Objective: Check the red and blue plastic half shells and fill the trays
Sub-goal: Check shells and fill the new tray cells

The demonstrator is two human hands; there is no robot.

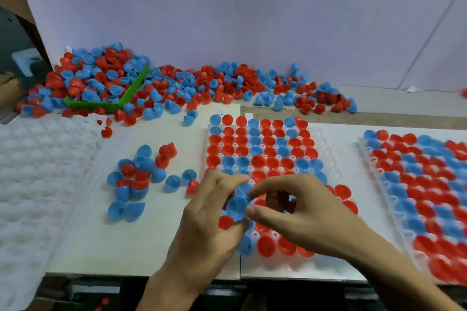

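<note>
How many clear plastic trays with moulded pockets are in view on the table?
3: an unfilled clear plastic tray at the left, a mostly filled tray in the middle under both hands, and a filled tray at the right, cut by the frame. More may lie outside the frame.

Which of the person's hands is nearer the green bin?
Left. The left hand lies below and right of the green bin; the right hand is farther right.

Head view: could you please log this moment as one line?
hands: both hold blue shell | left hand | right hand | over middle tray, partly filled
</note>
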